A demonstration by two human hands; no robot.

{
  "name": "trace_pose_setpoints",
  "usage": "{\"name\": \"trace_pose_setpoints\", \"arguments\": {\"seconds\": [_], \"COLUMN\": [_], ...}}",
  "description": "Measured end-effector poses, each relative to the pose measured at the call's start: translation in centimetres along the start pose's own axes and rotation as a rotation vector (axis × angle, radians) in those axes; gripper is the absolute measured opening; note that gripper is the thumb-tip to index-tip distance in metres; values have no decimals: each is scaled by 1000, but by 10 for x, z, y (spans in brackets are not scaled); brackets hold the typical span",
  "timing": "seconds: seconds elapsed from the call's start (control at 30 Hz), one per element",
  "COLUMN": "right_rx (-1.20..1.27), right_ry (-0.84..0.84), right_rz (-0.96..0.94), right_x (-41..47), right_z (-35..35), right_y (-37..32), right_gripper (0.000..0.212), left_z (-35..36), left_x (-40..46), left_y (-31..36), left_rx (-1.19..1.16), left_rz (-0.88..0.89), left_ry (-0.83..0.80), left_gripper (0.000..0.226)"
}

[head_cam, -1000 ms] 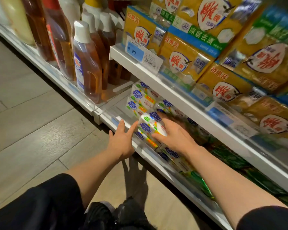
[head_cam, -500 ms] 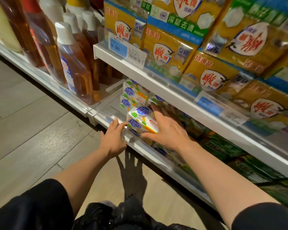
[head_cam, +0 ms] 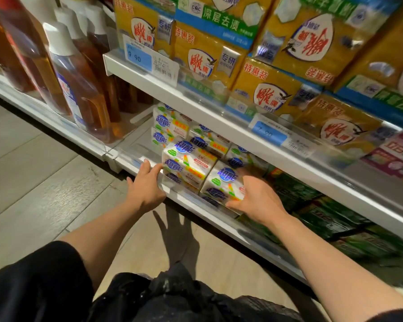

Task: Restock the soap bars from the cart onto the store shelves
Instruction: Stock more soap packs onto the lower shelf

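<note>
Hands reach to the low shelf (head_cam: 219, 223). Left hand (head_cam: 144, 187) lies open, its straight fingers touching the side of a white soap pack (head_cam: 186, 165) at the shelf's front edge. Right hand (head_cam: 256, 201) curls around the next soap pack (head_cam: 223, 184), thumb under its front. More white packs sit stacked behind them.

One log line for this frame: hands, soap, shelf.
left hand: touches front soap pack | right hand: holds neighbouring soap pack | lower shelf: packs at front edge
</note>
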State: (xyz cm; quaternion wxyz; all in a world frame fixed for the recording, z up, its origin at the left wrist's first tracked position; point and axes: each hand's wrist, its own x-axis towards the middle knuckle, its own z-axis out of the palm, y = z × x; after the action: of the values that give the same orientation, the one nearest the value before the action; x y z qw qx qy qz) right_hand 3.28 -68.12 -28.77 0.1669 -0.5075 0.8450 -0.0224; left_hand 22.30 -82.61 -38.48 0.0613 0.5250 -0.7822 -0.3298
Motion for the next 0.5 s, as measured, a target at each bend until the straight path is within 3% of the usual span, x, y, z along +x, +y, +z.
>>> {"name": "trace_pose_setpoints", "arguments": {"seconds": [0.23,0.37,0.5], "right_rx": [41,-46,-11], "right_ry": [-49,102,150], "right_rz": [3,-5,-28], "right_x": [1,-29,-78], "right_z": [-2,-7,-29], "right_y": [1,7,29], "right_gripper": [47,71,99], "left_z": [-11,-21,-41], "left_x": [-6,-27,-69], "left_y": [3,14,52], "left_rx": [101,101,6], "left_rz": [5,-27,49], "left_ry": [-54,-83,-48], "left_gripper": [84,92,75]}}
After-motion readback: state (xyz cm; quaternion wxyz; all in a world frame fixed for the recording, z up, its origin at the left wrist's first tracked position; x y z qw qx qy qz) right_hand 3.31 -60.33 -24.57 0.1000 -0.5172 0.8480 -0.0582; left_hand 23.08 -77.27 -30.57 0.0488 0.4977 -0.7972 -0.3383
